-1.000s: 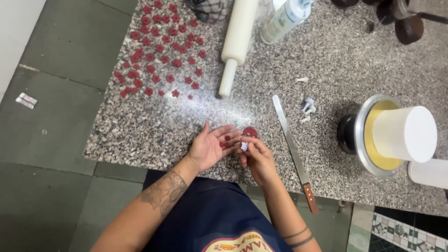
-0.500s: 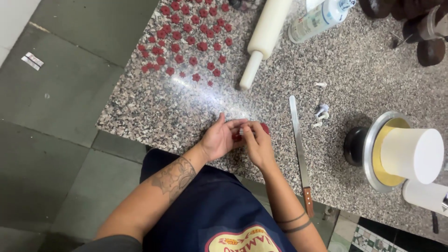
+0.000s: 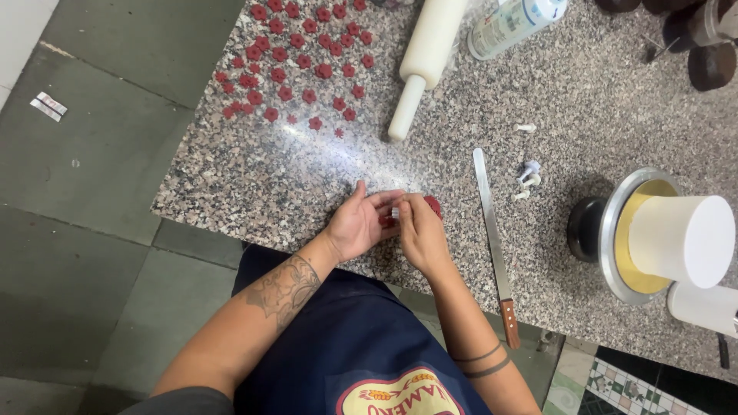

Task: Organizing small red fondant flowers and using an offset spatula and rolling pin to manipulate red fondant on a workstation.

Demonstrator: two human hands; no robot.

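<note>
Both hands meet at tabletop (image 3: pixel 254 184) edge: left hand (image 3: pixel 360 224) cupped open as backing, right hand (image 3: pixel 419 233) pinching small white cutter (image 3: pixel 395 212) w/ red paste (image 3: pixel 433 206).

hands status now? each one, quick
Left hand: open, palm up, fingers touching the red paste piece.
Right hand: closed, pinching a small white cutter against the paste.

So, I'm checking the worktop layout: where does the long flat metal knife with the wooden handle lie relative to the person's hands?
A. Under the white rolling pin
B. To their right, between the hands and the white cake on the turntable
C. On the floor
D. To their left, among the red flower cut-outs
B: the long flat metal knife with the wooden handle lies on the speckled granite counter, right of the right hand and left hand, short of the white cake on the turntable.
</note>
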